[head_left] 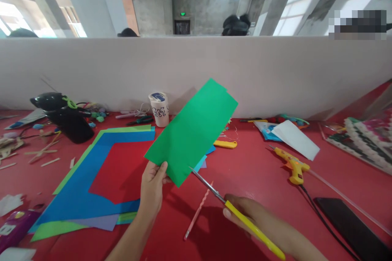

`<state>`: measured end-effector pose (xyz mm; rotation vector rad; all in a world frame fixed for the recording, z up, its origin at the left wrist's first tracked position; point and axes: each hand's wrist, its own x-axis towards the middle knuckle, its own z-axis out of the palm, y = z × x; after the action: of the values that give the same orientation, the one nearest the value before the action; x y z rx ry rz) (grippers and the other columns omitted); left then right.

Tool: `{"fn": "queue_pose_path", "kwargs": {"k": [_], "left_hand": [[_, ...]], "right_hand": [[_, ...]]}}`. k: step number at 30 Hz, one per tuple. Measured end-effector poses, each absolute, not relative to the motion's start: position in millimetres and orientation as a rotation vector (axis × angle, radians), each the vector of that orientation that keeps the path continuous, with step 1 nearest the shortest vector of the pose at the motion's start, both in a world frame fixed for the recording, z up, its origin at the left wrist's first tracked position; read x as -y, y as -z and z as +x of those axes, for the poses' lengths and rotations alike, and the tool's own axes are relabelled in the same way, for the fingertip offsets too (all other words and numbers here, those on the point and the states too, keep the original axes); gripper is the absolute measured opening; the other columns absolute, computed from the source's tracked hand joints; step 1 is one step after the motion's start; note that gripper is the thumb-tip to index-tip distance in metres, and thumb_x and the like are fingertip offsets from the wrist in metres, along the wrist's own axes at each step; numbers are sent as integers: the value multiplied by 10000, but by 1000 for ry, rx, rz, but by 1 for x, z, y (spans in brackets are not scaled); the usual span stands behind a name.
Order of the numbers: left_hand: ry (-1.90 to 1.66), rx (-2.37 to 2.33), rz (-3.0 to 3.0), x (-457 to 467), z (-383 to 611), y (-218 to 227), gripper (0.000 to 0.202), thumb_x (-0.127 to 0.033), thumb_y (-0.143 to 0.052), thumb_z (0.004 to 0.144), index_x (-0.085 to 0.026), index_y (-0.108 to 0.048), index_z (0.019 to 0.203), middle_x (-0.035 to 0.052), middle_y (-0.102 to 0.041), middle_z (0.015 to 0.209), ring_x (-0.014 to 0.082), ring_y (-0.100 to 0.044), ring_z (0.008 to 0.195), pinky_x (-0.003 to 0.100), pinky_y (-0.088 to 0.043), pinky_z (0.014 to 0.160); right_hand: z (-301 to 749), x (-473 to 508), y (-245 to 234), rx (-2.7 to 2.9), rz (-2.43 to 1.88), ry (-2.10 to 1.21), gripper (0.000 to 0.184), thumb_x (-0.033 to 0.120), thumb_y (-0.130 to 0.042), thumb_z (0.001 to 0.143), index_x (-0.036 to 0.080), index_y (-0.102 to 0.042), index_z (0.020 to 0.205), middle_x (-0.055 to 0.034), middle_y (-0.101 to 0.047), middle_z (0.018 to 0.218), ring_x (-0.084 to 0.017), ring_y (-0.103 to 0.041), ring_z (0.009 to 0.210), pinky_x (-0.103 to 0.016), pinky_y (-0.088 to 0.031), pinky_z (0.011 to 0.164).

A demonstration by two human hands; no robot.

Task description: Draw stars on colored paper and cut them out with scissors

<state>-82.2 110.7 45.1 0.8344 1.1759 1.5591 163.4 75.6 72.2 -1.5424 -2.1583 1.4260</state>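
A folded or doubled green sheet of paper (196, 130) is held up at a slant above the table. My left hand (154, 179) pinches its lower left edge, thumb on the front face. In my right hand (251, 212) is a pair of scissors (214, 191) with yellow handles. The scissor tips touch the paper's lower right edge. Under the scissors a pink twisted pencil (198, 212) lies on the red tabletop. Red paper (119, 171) rests on larger blue paper (73, 195) left of my left hand, with green and purple sheets beneath.
Behind the paper stand a white cup (159, 110) and a yellow utility knife (226, 144). A yellow glue gun (292, 164) with a cord lies at right, near a black flat object (349, 224). At left are a black bottle (65, 120) and a purple device (18, 226). A white partition (92, 69) bounds the back.
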Motion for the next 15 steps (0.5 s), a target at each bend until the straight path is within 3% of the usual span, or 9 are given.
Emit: {"fn": "queue_pose_path", "kwargs": {"k": [5,15], "left_hand": [[-1420,-1193,893,-106,-77,-37,391,-367,-617,762,-183,-551,1101,14,-681,772,142,-618,632,229,-481,519],[-1319,-1166,876,-110,-81,-34,315,-363,-640,732,-172,-580,974,8,-673,723,129,-591,589,240,-476,524]], "right_hand": [[154,-75,-66,2100,-1505,-1467,406,569,-327,887,204,-386,719,36,-413,646,-120,-451,567,-228,-366,516],[147,-70,-37,2040,-1558,-1420,401,557,-366,862,222,-314,649,67,-312,540,-97,-346,476,-219,-254,436]]}}
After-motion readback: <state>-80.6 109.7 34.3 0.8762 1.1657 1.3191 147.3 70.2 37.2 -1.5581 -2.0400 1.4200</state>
